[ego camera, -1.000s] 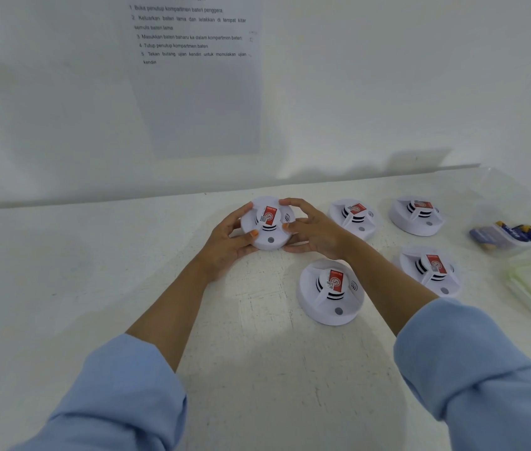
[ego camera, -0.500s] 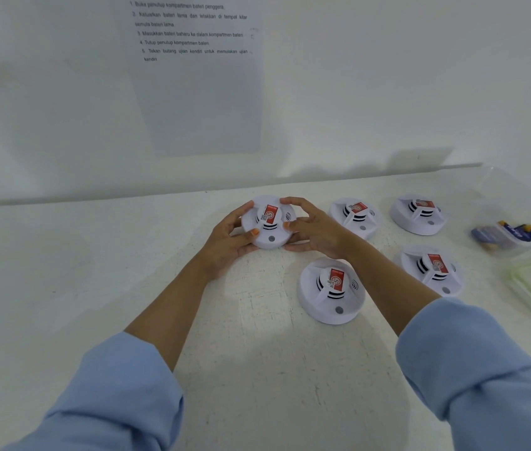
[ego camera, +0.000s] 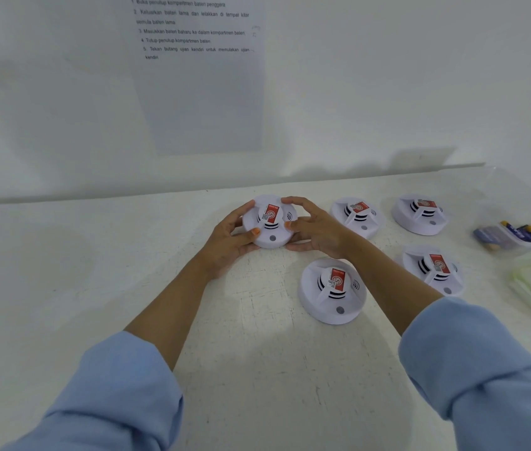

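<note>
Left hand (ego camera: 228,244) and right hand (ego camera: 321,234), each grip grasping one shared detector (ego camera: 270,227); four other detectors (ego camera: 332,289) lie nearby, five total

The smoke alarm (ego camera: 269,222) between my left hand (ego camera: 228,242) and right hand (ego camera: 319,229) is white, with a red label, black slits and a grey button. The other alarms (ego camera: 332,289) by my right hand match it. My nails (ego camera: 256,231) are orange and my sleeves (ego camera: 121,395) pale blue. Far right of my hands, the batteries (ego camera: 524,231) are dark blue and yellow.
</note>
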Demonstrator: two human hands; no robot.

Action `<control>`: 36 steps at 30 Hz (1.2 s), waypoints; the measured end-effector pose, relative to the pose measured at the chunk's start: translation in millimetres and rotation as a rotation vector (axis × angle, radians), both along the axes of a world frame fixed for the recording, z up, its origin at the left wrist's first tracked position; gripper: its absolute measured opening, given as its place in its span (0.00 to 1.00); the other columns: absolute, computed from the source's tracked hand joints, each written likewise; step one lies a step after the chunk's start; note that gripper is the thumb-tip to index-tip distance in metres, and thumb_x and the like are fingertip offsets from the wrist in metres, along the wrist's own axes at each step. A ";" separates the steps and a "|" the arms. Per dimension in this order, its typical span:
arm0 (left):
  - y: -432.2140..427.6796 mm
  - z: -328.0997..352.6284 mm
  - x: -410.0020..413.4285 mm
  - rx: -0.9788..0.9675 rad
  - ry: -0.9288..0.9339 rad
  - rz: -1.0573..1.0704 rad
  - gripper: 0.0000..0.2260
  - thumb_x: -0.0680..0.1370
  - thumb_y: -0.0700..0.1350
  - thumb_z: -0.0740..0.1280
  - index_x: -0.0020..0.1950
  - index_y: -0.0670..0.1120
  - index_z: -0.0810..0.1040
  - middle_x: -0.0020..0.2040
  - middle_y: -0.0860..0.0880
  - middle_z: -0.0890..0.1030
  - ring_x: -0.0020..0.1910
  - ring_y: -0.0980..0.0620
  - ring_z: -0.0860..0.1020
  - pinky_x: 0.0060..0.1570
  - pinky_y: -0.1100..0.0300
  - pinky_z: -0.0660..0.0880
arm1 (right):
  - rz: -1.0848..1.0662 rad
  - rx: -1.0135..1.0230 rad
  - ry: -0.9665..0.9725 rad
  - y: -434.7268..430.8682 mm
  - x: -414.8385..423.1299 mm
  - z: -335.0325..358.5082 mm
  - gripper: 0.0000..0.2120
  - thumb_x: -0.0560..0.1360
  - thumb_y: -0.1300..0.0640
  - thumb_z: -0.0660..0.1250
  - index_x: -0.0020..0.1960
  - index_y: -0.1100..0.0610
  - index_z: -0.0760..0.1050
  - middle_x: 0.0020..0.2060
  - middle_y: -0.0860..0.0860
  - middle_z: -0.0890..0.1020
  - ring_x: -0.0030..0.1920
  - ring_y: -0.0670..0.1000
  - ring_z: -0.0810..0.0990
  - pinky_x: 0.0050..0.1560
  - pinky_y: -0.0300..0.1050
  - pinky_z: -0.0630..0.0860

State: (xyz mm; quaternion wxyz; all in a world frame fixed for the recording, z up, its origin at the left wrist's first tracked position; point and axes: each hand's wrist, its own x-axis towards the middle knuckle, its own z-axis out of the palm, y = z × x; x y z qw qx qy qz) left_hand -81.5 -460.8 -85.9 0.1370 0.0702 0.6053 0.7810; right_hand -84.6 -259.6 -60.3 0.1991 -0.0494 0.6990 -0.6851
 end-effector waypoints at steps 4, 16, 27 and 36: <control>-0.4 -0.2 -0.2 -0.006 0.004 -0.003 0.22 0.76 0.33 0.63 0.68 0.49 0.68 0.59 0.51 0.73 0.55 0.52 0.77 0.49 0.59 0.80 | 0.004 0.000 0.001 0.7 -0.5 0.0 0.19 0.76 0.64 0.64 0.61 0.46 0.69 0.53 0.58 0.78 0.50 0.58 0.80 0.52 0.50 0.80; 0.3 0.9 0.2 -0.001 -0.004 0.001 0.22 0.76 0.33 0.63 0.68 0.49 0.68 0.58 0.52 0.73 0.55 0.52 0.77 0.49 0.58 0.80 | 0.002 0.003 0.001 0.7 0.2 -0.2 0.20 0.75 0.63 0.64 0.63 0.47 0.68 0.56 0.60 0.77 0.51 0.59 0.79 0.52 0.50 0.79; 0.7 1.3 0.3 0.007 -0.002 -0.003 0.21 0.76 0.33 0.63 0.65 0.51 0.69 0.60 0.49 0.73 0.56 0.50 0.76 0.49 0.58 0.80 | -0.001 0.010 -0.003 0.7 -0.5 0.1 0.20 0.76 0.64 0.64 0.62 0.46 0.68 0.53 0.58 0.78 0.50 0.58 0.79 0.52 0.50 0.79; 0.2 1.0 -0.4 -0.001 -0.017 0.000 0.21 0.76 0.33 0.64 0.66 0.51 0.69 0.60 0.49 0.73 0.55 0.51 0.76 0.50 0.57 0.80 | -0.011 0.006 -0.006 0.7 -0.8 -0.3 0.20 0.75 0.64 0.65 0.63 0.47 0.68 0.52 0.57 0.78 0.49 0.58 0.80 0.52 0.50 0.80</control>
